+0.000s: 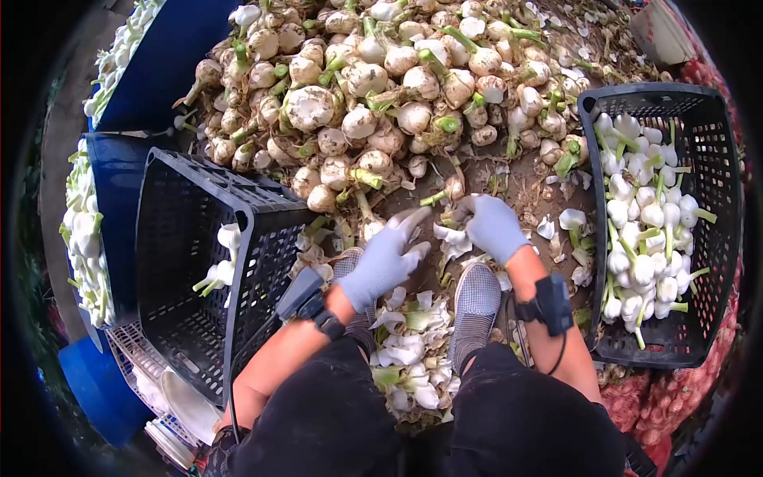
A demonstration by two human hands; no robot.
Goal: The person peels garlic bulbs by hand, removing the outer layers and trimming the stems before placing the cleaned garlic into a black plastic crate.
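Note:
My left hand [385, 258], in a pale grey glove, is just above the ground near my left shoe. Its fingers are spread, with no bulb in them. My right hand [491, 226], gloved alike, has its fingers curled together; what they pinch, if anything, is hidden. Just beyond its fingertips lies a small garlic bulb [454, 188] with a short green stem. Loose white garlic skins [453, 240] lie between the hands. In front rises a large heap of unpeeled garlic [362, 79], dirty and rooty with cut green stems.
At right, a black crate [590, 127] holds many clean white garlic bulbs [648, 230]. A tilted black crate [242, 208] at left has a few bulbs. Blue containers [119, 230] with white garlic stand farther left. Peelings [409, 350] cover the ground between my shoes. Red net sacks [660, 405] lie lower right.

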